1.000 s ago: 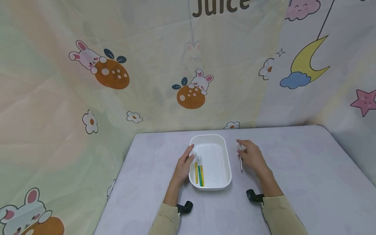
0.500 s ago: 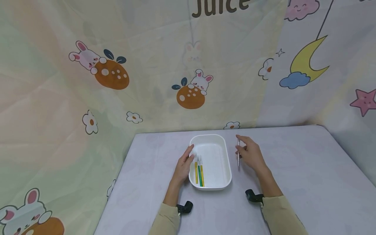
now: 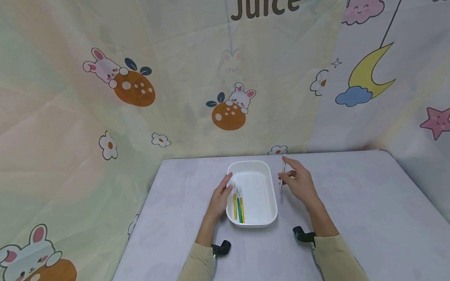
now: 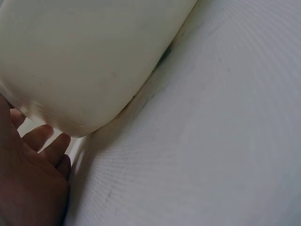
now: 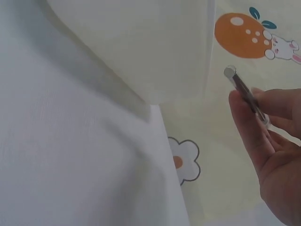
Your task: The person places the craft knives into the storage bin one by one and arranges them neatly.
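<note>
In the head view a white rectangular tray (image 3: pixel 258 199) stands on the table. Along its left side lie three slim pen-like sticks (image 3: pixel 239 207), two yellow and one green, with clear tips. My left hand (image 3: pixel 218 200) rests at the tray's left side, its fingers touching the wall and rim. Just right of the tray, my right hand (image 3: pixel 299 182) pinches a slim silver pen-like stick (image 5: pixel 245 92) between thumb and fingers. That stick hangs nearly upright in the head view, apart from the tray; its rounded end looks clear in the right wrist view.
A pale cloth covers the table (image 3: pixel 351 203). Behind it hangs a printed curtain (image 3: pixel 186 89) with rabbits, fruit and a moon. A dark camera (image 3: pixel 221 248) sits at the left wrist, another camera (image 3: pixel 304 235) at the right.
My right hand has raised the silver stick and brought it a little left, towards the tray. My left hand, the tray and the sticks in it stay where they were.
</note>
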A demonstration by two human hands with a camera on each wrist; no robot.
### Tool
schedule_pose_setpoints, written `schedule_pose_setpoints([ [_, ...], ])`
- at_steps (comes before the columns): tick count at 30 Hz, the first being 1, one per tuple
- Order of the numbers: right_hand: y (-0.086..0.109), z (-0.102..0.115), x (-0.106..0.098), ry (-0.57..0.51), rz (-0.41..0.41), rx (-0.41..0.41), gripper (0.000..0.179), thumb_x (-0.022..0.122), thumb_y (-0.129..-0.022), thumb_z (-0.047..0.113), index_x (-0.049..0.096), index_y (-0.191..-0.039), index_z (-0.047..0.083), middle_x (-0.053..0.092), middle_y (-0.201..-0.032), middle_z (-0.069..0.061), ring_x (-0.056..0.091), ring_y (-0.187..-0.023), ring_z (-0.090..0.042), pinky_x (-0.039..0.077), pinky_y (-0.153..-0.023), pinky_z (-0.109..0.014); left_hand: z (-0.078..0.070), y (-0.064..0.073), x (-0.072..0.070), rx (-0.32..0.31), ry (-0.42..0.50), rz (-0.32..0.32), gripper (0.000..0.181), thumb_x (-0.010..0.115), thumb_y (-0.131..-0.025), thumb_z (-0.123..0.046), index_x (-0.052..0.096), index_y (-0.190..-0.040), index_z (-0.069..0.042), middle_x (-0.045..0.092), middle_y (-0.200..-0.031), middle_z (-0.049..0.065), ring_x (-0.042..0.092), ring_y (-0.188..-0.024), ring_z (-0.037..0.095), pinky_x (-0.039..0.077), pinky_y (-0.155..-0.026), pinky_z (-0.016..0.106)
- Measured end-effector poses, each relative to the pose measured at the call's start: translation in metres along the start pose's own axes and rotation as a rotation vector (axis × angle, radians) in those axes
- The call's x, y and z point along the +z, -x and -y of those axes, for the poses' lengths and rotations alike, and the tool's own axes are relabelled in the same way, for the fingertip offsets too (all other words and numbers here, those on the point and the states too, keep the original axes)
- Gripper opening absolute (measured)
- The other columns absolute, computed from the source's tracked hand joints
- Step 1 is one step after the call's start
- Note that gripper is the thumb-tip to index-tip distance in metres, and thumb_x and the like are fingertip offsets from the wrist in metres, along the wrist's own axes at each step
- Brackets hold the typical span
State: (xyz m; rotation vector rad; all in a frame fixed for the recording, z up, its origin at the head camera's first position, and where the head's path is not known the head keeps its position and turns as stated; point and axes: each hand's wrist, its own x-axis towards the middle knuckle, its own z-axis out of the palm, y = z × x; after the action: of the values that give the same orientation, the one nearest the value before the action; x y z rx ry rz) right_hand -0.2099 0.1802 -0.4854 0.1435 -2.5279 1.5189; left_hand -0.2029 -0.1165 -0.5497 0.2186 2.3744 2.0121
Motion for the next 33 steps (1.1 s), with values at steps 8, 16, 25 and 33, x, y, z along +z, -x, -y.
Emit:
schedule_pose_setpoints([
  [8, 0.001, 0.008, 0.002, -0.068, 0.011, -0.021, 0.070, 0.074, -0.096, 0.005, 0.044, -0.159, 0.015, 0.048, -0.158, -0.012, 0.076, -0.088, -0.023, 0.063, -0.072, -0.021, -0.001, 0.001, 0.000, 0.001, -0.006, -0.005, 0.050, 0.048, -0.110, -0.027, 0.044, -0.160, -0.019, 0.028, -0.172, -0.002, 0.019, -0.162, 0.020, 0.015, -0.132, 0.048],
  [16, 0.002, 0.013, 0.002, -0.112, 0.013, -0.065, 0.071, 0.076, -0.093, 0.000, 0.047, -0.157, 0.011, 0.049, -0.155, -0.015, 0.076, -0.086, -0.014, 0.064, -0.069, -0.023, -0.002, 0.001, 0.000, 0.005, -0.005, -0.001, 0.050, 0.048, -0.111, -0.026, 0.044, -0.160, -0.020, 0.028, -0.172, -0.004, 0.020, -0.161, 0.018, 0.016, -0.132, 0.047],
  [25, 0.005, 0.022, 0.012, -0.084, 0.041, -0.086, 0.070, 0.076, -0.093, 0.002, 0.048, -0.156, 0.013, 0.050, -0.154, -0.015, 0.077, -0.089, -0.024, 0.062, -0.069, -0.020, 0.001, 0.000, -0.001, 0.012, 0.009, 0.006, 0.049, 0.047, -0.111, -0.025, 0.044, -0.160, -0.020, 0.028, -0.172, -0.004, 0.019, -0.161, 0.018, 0.014, -0.132, 0.047],
  [33, 0.010, 0.026, 0.022, -0.085, 0.068, -0.093, 0.071, 0.076, -0.093, 0.004, 0.048, -0.157, 0.018, 0.051, -0.155, -0.012, 0.077, -0.090, -0.022, 0.061, -0.071, -0.018, -0.001, 0.001, 0.000, 0.012, 0.000, 0.008, 0.050, 0.048, -0.111, -0.025, 0.043, -0.160, -0.018, 0.029, -0.172, -0.003, 0.019, -0.161, 0.018, 0.016, -0.132, 0.047],
])
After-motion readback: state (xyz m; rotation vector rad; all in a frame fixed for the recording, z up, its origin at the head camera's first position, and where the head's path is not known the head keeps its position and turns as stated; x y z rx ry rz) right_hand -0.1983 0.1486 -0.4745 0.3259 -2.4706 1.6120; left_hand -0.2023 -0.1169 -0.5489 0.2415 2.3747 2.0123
